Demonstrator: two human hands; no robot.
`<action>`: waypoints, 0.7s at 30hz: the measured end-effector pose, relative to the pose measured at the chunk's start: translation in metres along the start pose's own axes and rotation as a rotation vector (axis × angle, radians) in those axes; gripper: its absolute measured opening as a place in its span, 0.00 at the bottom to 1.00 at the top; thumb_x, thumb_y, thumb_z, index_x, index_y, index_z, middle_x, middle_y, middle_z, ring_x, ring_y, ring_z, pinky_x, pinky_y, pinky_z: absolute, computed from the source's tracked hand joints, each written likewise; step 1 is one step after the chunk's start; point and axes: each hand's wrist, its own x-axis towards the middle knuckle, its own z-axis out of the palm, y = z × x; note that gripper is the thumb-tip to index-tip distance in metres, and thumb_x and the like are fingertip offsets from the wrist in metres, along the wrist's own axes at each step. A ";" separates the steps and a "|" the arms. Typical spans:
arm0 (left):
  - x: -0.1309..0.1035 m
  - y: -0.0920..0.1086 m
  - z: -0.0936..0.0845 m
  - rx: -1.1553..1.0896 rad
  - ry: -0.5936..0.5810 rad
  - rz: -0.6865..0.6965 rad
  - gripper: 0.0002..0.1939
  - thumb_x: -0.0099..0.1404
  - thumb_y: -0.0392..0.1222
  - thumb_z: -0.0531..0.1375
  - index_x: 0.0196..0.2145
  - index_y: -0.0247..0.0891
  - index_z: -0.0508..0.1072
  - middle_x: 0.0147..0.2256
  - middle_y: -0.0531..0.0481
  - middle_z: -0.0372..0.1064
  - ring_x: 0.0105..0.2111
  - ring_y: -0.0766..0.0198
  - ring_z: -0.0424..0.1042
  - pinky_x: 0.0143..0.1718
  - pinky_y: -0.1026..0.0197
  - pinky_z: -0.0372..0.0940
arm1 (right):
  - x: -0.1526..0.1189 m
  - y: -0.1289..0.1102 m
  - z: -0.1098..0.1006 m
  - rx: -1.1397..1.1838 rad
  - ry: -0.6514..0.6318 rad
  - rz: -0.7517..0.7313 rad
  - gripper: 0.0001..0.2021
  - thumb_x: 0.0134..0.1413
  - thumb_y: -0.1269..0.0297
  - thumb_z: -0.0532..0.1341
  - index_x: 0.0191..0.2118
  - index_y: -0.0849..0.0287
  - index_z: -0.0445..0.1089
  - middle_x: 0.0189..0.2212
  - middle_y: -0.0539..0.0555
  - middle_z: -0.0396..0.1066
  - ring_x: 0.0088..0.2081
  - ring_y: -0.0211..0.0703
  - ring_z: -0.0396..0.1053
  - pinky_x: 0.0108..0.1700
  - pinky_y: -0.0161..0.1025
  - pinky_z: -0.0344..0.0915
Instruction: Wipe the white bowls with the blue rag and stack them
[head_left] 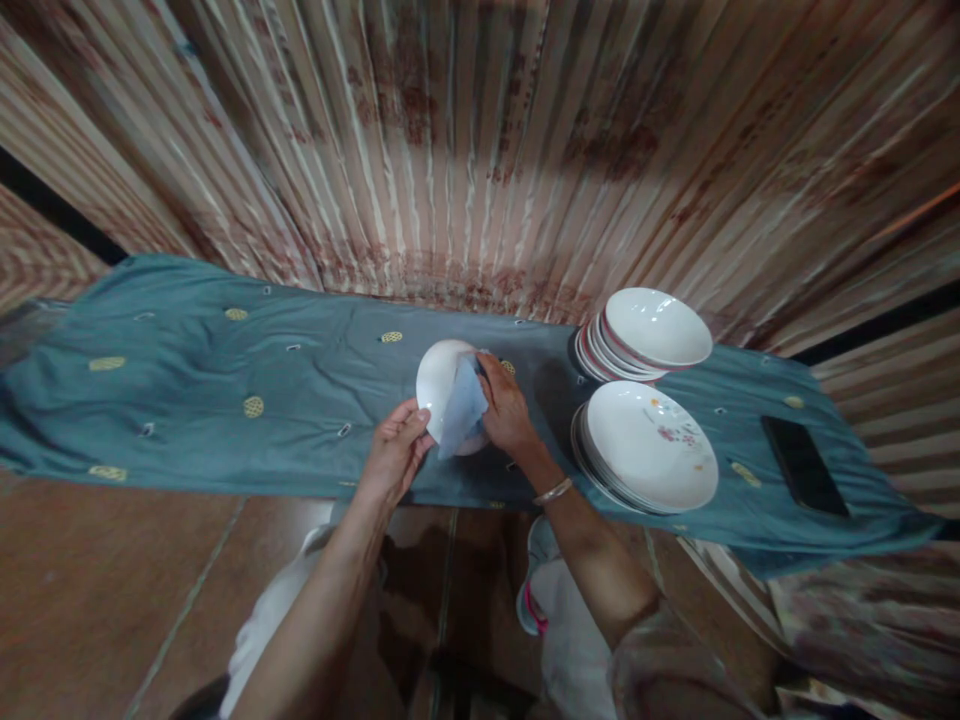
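A white plate (437, 385) is tilted above the middle of the cloth-covered table. My left hand (396, 447) grips its lower left edge, thumb on the face. In my right hand (506, 405) is a light blue cloth (463, 408), pressed against the plate's right part and hiding much of it. To the right of my hands stands a stack of plates (652, 445) with a flowered one on top. Behind that stack is a pile of white bowls (656, 328) with reddish rims.
The long narrow table has a green-blue patterned cloth (187, 400). A black phone (805, 466) lies near its right end. Behind the table hangs a pleated striped curtain (450, 150). My feet and the tiled floor show below the front edge.
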 end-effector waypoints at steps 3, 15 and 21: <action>0.001 0.000 0.000 -0.015 0.003 -0.001 0.19 0.44 0.43 0.74 0.33 0.34 0.76 0.28 0.50 0.76 0.27 0.66 0.75 0.32 0.65 0.71 | -0.007 0.007 -0.001 -0.013 0.005 0.009 0.22 0.67 0.64 0.46 0.60 0.66 0.62 0.58 0.65 0.66 0.61 0.49 0.62 0.64 0.51 0.57; 0.011 -0.005 -0.003 -0.096 0.072 -0.008 0.13 0.49 0.38 0.71 0.31 0.35 0.73 0.24 0.54 0.73 0.21 0.72 0.70 0.25 0.71 0.67 | -0.045 0.009 -0.007 -0.152 -0.028 -0.018 0.22 0.64 0.66 0.48 0.58 0.69 0.64 0.55 0.70 0.68 0.57 0.56 0.66 0.60 0.58 0.62; 0.009 -0.002 0.000 -0.126 0.117 0.003 0.09 0.52 0.33 0.69 0.29 0.34 0.73 0.26 0.54 0.74 0.26 0.71 0.73 0.32 0.70 0.70 | -0.069 0.000 -0.008 -0.158 -0.102 -0.122 0.31 0.53 0.77 0.50 0.65 0.69 0.56 0.62 0.68 0.59 0.64 0.56 0.55 0.65 0.59 0.57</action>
